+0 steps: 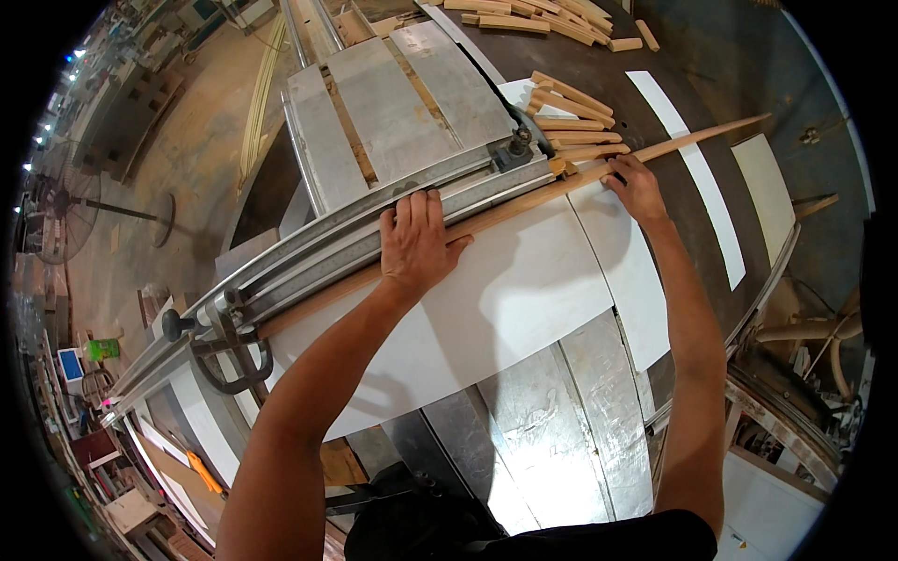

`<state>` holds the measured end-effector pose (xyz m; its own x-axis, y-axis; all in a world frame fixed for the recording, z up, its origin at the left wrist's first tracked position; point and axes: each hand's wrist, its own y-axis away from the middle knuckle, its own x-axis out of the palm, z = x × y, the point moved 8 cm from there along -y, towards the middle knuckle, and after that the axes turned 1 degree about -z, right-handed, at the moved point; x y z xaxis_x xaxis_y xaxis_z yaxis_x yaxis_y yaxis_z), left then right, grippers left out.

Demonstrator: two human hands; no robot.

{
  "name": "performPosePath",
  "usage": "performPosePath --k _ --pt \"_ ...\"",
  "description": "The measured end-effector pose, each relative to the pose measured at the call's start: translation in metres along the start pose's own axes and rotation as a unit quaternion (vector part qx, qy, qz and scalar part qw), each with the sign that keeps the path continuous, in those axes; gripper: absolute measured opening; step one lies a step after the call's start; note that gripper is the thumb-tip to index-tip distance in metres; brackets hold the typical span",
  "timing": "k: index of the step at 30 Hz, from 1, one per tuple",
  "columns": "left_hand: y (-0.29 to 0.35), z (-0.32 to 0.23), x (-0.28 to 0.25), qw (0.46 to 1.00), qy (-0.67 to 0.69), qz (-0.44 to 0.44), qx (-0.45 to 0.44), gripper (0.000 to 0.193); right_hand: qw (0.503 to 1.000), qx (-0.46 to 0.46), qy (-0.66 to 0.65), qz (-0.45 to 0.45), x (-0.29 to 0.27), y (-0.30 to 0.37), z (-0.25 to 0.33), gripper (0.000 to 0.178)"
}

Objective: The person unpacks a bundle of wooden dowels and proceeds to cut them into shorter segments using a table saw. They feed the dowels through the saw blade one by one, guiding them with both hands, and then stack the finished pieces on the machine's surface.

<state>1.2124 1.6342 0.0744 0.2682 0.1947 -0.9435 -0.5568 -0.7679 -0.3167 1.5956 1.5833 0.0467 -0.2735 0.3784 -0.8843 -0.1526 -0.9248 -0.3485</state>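
Observation:
A long, slim wooden strip (524, 204) lies slantwise along the front of a metal fence (323, 260) on a sliding-table saw. My left hand (418, 241) is closed over the fence's edge, its fingers curled on the metal and its thumb on the strip. Farther right, my right hand (636, 192) grips the strip with bent fingers, close to the end of the fence. Past that hand the strip runs on, tapering toward the far right. Under both forearms lie white boards (524, 290). Short cut wooden pieces (575, 122) lie just beyond my right hand.
The slotted metal sliding table (383, 112) lies beyond the fence. A black-knobbed stop (516, 150) is at the fence's right end, a clamp with a curved handle (253, 379) at its left. More wooden pieces (561, 21) are piled far off. A standing fan (70, 201) is at left.

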Motion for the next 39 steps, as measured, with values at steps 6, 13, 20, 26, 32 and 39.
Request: performPosePath --k 6,13,20,26,32,39 --pt "0.0009 -0.0005 0.0035 1.000 -0.010 0.004 0.001 0.088 1.000 0.003 -0.002 0.009 0.0022 0.0001 -0.0024 0.035" --pt "-0.0001 -0.0001 0.0023 1.000 -0.005 -0.003 0.004 0.087 1.000 0.004 -0.006 0.013 0.0000 -0.0019 0.0007 0.035" --pt "-0.0013 -0.0002 0.0035 1.000 -0.002 0.006 0.000 0.087 1.000 0.009 -0.013 0.020 -0.0009 -0.0026 -0.0010 0.035" --pt "-0.0017 0.0006 0.0051 1.000 0.009 0.009 -0.003 0.087 0.999 0.028 -0.008 0.037 0.0009 -0.0023 -0.0039 0.036" --pt "-0.0029 0.0015 0.0051 1.000 0.012 0.003 -0.010 0.087 0.999 0.030 -0.014 0.034 0.0010 -0.0041 -0.0057 0.036" --pt "-0.0017 0.0017 0.0015 1.000 0.022 -0.017 -0.012 0.087 0.997 0.056 0.001 0.050 -0.0014 -0.0018 -0.0081 0.042"
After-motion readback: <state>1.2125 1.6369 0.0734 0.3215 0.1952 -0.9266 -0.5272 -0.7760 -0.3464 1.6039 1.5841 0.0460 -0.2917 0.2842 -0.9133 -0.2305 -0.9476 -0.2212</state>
